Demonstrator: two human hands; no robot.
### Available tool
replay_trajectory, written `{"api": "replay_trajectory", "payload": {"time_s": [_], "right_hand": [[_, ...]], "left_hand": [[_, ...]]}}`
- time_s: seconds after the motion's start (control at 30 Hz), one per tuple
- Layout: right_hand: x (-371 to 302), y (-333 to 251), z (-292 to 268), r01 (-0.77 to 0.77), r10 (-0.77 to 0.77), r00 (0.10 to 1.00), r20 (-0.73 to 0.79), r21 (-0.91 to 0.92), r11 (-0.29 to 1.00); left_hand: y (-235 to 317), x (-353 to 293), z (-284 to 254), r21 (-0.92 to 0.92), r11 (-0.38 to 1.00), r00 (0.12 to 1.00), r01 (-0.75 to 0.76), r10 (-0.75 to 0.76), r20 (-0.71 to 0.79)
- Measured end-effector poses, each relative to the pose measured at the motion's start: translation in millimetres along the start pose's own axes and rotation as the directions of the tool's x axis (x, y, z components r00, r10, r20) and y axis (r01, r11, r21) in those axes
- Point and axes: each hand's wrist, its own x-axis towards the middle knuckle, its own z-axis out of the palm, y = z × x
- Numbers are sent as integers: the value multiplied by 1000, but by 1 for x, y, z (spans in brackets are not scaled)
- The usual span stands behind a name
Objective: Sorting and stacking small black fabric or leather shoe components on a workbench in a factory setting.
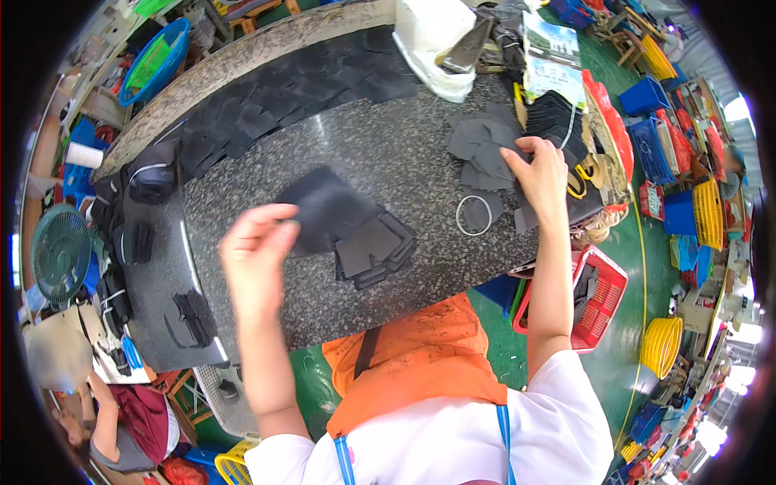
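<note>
**Black cut pieces handled over a speckled stone table**

Left hand lifted over the stone table, fingers pinching a blurred black sheet just above the small stack of black pieces. Right hand flat, fingers spread, pressed on the loose pile of black pieces toward the table's right edge, with a pale rubber band just beside it.

Likely trouble: stack near the table's front edge, apt to slide or fan out if the sheet lands crooked; loose pile apt to scatter under a sweeping palm.

White plastic bag at the table's far edge. Glossy green-and-white printed leaflet at the far right corner. Red basket below the right edge.
</note>
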Motion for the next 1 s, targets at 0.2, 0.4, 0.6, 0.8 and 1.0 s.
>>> {"api": "replay_trajectory", "payload": {"time_s": [0.2, 0.4, 0.6, 0.8, 1.0], "right_hand": [[11, 3, -8, -210, 179, 975, 135, 265, 941], [-14, 11, 23, -102, 177, 984, -37, 693, 714], [-40, -13, -6, -200, 93, 979, 181, 940, 275], [-76, -88, -36, -319, -291, 820, 493, 815, 483], [-81, -113, -25, 421, -548, 837, 14, 624, 658]], "left_hand": [[-55, -38, 44, 517, 839, 979, -172, 86, 186], [-55, -34, 35, 501, 841, 975, -206, 131, 181], [-38, -36, 32, 340, 897, 959, -281, 252, 129], [-20, -29, 88, -401, 867, 919, 296, -143, 368], [-20, -32, 76, -385, 849, 921, 362, -263, 285]]}}
